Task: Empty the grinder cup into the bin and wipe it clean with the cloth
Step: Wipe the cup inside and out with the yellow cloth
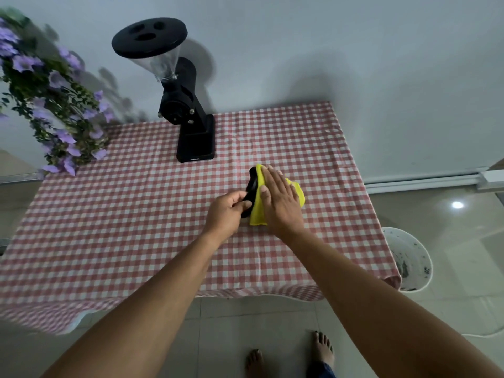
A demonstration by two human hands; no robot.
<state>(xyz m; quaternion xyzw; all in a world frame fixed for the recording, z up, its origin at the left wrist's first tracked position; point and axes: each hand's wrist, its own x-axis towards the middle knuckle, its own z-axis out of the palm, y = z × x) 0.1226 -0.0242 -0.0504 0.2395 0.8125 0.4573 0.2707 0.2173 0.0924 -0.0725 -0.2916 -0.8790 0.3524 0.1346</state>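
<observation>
The black grinder cup (251, 186) lies tilted on the checked tablecloth, right of centre. My left hand (227, 211) grips its near end with fingers curled round it. A yellow cloth (257, 211) is draped over the cup's right side. My right hand (281, 199) lies flat on the cloth, fingers straight and together, pressing it against the cup. Most of the cup is hidden under the cloth and hands. The white bin (409, 257) stands on the floor beside the table's right edge, dark specks on its inner wall.
A black coffee grinder (188, 115) with a clear hopper stands at the back of the table (109, 214). Purple flowers (54, 105) hang over the back left corner. The wall is right behind. My bare feet show on the tiled floor below.
</observation>
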